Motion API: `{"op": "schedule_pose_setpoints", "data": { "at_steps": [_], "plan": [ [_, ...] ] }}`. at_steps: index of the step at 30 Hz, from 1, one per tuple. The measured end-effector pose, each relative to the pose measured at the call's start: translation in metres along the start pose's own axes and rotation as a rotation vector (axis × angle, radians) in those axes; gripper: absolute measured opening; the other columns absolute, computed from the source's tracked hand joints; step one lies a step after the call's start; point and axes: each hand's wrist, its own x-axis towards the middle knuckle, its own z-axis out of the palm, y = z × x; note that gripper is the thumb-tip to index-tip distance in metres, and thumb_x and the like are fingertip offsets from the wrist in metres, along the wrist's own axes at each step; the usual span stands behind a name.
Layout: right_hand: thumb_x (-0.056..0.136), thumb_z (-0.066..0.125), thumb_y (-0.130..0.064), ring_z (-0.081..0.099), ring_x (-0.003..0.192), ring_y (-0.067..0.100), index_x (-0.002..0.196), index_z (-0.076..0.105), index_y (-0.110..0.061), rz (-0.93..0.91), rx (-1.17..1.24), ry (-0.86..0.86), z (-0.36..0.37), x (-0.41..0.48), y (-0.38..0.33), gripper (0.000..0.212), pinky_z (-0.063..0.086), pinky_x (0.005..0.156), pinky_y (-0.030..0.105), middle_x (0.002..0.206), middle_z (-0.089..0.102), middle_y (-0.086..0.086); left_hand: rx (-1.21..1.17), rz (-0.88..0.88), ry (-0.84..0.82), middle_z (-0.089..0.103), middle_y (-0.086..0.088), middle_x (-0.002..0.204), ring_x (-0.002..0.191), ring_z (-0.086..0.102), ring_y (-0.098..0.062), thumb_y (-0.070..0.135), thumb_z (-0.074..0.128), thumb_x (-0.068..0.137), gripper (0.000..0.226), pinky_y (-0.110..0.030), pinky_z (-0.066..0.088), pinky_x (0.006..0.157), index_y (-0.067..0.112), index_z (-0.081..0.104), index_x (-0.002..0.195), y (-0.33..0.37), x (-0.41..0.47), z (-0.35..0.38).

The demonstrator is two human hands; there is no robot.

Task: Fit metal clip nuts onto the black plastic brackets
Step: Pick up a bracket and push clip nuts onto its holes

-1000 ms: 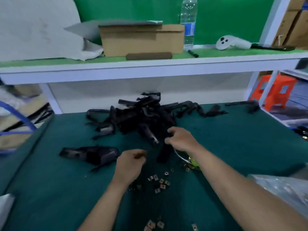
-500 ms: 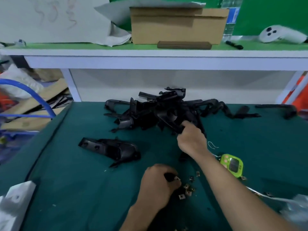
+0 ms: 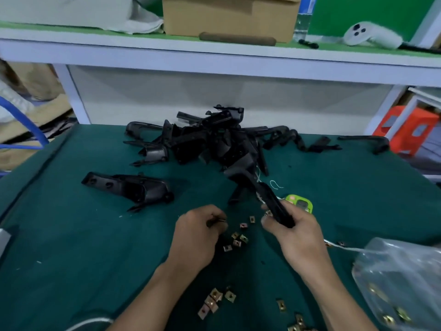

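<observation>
My right hand (image 3: 296, 232) grips a long black plastic bracket (image 3: 253, 182) by its near end; its far end points toward a pile of black brackets (image 3: 210, 139) at the back of the green table. My left hand (image 3: 198, 235) is curled, pinching a small metal clip nut (image 3: 220, 220) at its fingertips. Several brass-coloured clip nuts (image 3: 236, 238) lie loose between my hands, and more clip nuts (image 3: 214, 301) lie near my forearms. One separate bracket (image 3: 128, 187) rests to the left.
A green timer (image 3: 299, 203) lies just behind my right hand. A clear plastic bag (image 3: 401, 283) with clip nuts inside sits at the right. A white shelf (image 3: 214, 60) with a cardboard box (image 3: 229, 15) overhangs the table's back edge.
My right hand has pulled a bracket out of the pile toward me. My left hand has lifted slightly from the loose nuts with one pinched in its fingers.
</observation>
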Motion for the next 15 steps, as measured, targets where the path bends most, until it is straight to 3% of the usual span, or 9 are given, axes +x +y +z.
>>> {"op": "schedule_pose_setpoints", "data": {
  "at_steps": [2, 4, 6, 8, 11, 13, 15],
  "plan": [
    [0.084, 0.071, -0.041, 0.062, 0.075, 0.001, 0.093, 0.073, -0.049, 0.012, -0.022, 0.023, -0.006, 0.0, 0.006, 0.012, 0.043, 0.062, 0.013, 0.08, 0.07, -0.022, 0.033, -0.004, 0.033, 0.064, 0.042, 0.077, 0.082, 0.062, 0.015, 0.014, 0.078, 0.086, 0.025, -0.001, 0.043, 0.07, 0.038, 0.074, 0.081, -0.003, 0.001, 0.0],
    [0.086, 0.071, -0.04, 0.063, 0.069, 0.004, 0.088, 0.074, -0.05, 0.045, -0.012, 0.031, -0.01, 0.003, 0.01, 0.01, 0.045, 0.061, 0.021, 0.077, 0.072, -0.018, 0.152, 0.019, 0.059, 0.065, 0.036, 0.076, 0.082, 0.062, 0.007, 0.016, 0.075, 0.089, 0.018, -0.01, 0.048, 0.078, 0.033, 0.078, 0.092, -0.004, 0.001, -0.001],
    [0.085, 0.074, -0.03, 0.067, 0.066, 0.01, 0.093, 0.072, -0.046, 0.08, 0.038, -0.003, -0.012, 0.004, 0.014, 0.018, 0.049, 0.062, 0.028, 0.073, 0.074, -0.007, 0.233, 0.054, 0.061, 0.072, 0.023, 0.098, 0.097, 0.063, -0.002, 0.019, 0.073, 0.091, 0.017, -0.019, 0.048, 0.089, 0.031, 0.08, 0.101, -0.004, 0.001, 0.0],
    [0.075, 0.08, -0.029, 0.069, 0.069, 0.011, 0.103, 0.069, -0.043, 0.114, 0.059, -0.019, -0.012, 0.003, 0.016, 0.034, 0.056, 0.064, 0.035, 0.074, 0.073, -0.01, 0.238, 0.085, 0.021, 0.073, 0.013, 0.116, 0.117, 0.058, -0.008, 0.024, 0.073, 0.091, 0.015, -0.024, 0.043, 0.103, 0.029, 0.081, 0.103, -0.003, 0.0, 0.001],
    [0.06, 0.084, -0.034, 0.066, 0.072, 0.021, 0.096, 0.062, -0.034, 0.132, 0.061, 0.02, -0.013, 0.003, 0.018, 0.043, 0.055, 0.062, 0.041, 0.078, 0.069, -0.002, 0.199, 0.149, -0.012, 0.071, 0.018, 0.12, 0.123, 0.047, 0.003, 0.025, 0.073, 0.089, 0.017, -0.027, 0.035, 0.113, 0.032, 0.081, 0.102, 0.0, -0.003, 0.002],
    [0.062, 0.083, -0.026, 0.065, 0.071, 0.026, 0.089, 0.055, -0.032, 0.143, 0.063, 0.021, -0.014, 0.005, 0.02, 0.039, 0.053, 0.06, 0.043, 0.077, 0.068, 0.004, 0.211, 0.187, -0.032, 0.07, 0.023, 0.118, 0.118, 0.041, 0.012, 0.022, 0.072, 0.087, 0.021, -0.023, 0.028, 0.112, 0.035, 0.081, 0.1, 0.001, -0.004, 0.002],
    [0.069, 0.079, -0.014, 0.065, 0.066, 0.024, 0.086, 0.058, -0.027, 0.165, 0.066, -0.028, -0.015, 0.007, 0.022, 0.03, 0.05, 0.061, 0.039, 0.071, 0.07, 0.006, 0.27, 0.193, -0.122, 0.066, 0.024, 0.126, 0.126, 0.038, 0.01, 0.022, 0.068, 0.087, 0.028, -0.02, 0.023, 0.112, 0.037, 0.078, 0.109, 0.004, -0.005, 0.002]
  ]
}}
